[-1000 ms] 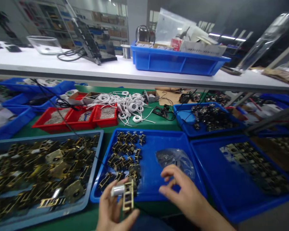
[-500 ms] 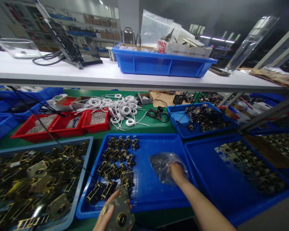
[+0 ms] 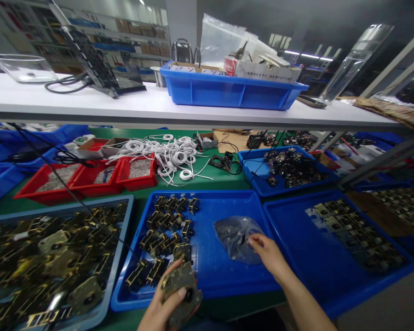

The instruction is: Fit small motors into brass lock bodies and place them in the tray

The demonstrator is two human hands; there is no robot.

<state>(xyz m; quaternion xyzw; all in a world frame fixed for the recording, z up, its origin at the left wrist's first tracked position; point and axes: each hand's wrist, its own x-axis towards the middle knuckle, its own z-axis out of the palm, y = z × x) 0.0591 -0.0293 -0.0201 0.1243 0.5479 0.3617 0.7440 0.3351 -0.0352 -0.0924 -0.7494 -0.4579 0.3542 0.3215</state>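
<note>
In my left hand is a metal plate assembly with a dark round hole, my thumb lying across its face. My right hand is at the edge of a clear plastic bag of small dark parts, thumb and forefinger pinched together. Whatever is between those fingertips is too small to make out. The bag lies in the middle blue tray. Rows of brass-coloured metal assemblies stand on the left side of that tray, just beyond my left hand.
A lighter blue tray heaped with similar assemblies is on the left. Another blue tray with rows of metal plates is on the right. Red bins and coiled white cables sit behind, under a white shelf.
My right hand has come out of the bag's mouth, moving slightly right and toward me. My left hand has raised the plate assembly a little and shifted it right.
</note>
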